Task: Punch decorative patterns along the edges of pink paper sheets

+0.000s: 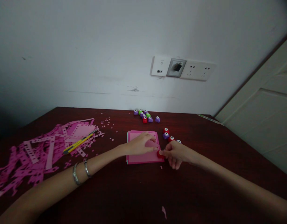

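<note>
The light around me is dim and rather cool; its source I cannot tell. The wall (106, 46) at twelve o'clock is brightest, sinking into shadow toward nine. At six o'clock the table (143, 193) is nearly black. A dark blur covers the two o'clock corner. My left hand (142, 143) and right hand (176, 152) look slightly soft; the door (265, 112) at three leans, apparently distorted.

Two hands (141, 143) (177, 151), two bracelets (75, 175), two green punches (148, 115), one paper stack (137, 158), one table (110, 199).
</note>
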`<action>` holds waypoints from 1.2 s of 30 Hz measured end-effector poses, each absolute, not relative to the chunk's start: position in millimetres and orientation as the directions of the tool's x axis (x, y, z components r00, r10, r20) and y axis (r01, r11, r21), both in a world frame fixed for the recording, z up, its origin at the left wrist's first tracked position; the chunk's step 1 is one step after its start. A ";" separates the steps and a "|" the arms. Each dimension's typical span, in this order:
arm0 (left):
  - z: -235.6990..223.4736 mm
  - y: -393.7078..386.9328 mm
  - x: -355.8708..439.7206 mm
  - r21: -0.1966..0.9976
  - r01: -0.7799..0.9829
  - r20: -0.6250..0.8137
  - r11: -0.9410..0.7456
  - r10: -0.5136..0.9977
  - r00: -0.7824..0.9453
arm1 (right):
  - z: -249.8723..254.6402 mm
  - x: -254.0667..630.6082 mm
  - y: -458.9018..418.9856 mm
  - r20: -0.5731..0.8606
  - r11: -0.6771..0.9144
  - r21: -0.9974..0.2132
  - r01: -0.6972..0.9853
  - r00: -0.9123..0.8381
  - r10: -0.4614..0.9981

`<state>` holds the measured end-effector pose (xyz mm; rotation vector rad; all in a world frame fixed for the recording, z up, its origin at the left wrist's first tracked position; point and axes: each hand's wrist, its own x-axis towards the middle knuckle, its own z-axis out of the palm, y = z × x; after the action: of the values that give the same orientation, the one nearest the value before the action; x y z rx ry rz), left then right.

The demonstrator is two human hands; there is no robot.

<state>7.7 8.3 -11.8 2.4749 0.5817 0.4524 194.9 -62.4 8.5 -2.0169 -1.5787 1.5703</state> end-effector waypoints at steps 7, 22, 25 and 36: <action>-9.7 -0.2 -0.8 0.442 0.354 0.121 -0.824 0.446 0.887 | 9.0 204.8 -64.7 -0.577 -0.367 -0.661 0.655 -0.131 0.806; -28.5 2.1 -9.6 0.256 0.422 -0.179 -0.870 0.386 0.905 | -2.7 208.8 -80.1 -0.047 0.313 -0.550 0.774 -0.403 0.914; -27.6 1.6 -10.1 0.260 0.420 -0.168 -0.870 0.388 0.906 | -3.7 210.1 -79.1 -0.047 0.300 -0.550 0.779 -0.388 0.921; -32.4 4.2 -11.0 0.267 0.419 -0.160 -0.868 0.389 0.907 | -1.8 210.0 -81.9 -0.034 0.311 -0.541 0.781 -0.390 0.920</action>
<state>-11.0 4.2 -32.4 2.7740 0.6017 -0.1450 210.0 -81.9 -1.8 -1.5402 -2.2993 0.7047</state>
